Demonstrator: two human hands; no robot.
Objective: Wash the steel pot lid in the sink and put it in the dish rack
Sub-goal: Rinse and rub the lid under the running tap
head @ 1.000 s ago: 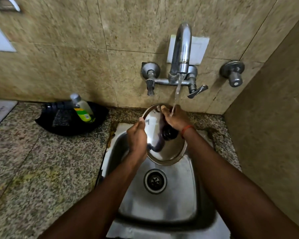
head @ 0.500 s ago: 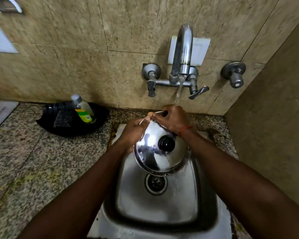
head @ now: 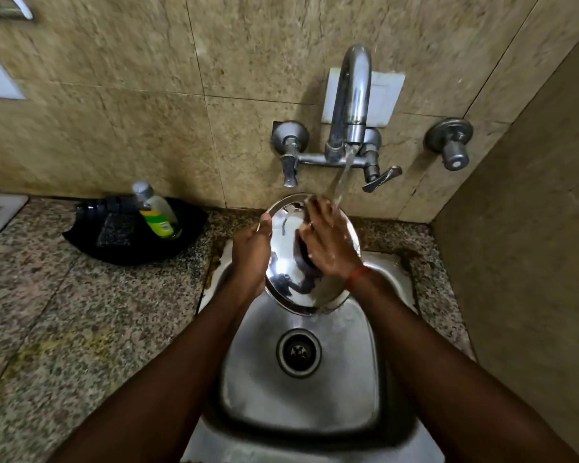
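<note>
We hold the lid [head: 290,262] up over the back of the sink [head: 301,389], tipped on its edge with its shiny face to us, its top edge up by the wall and its low edge near the drain [head: 298,353]. Our left hand [head: 253,252] is closed on the left rim, and our right hand [head: 331,243] lies open and flat on the lid under the water from the tap [head: 350,105]. To rinse it well, we should rub all over and turn the lid slowly, gripping the wet rim tight.
</note>
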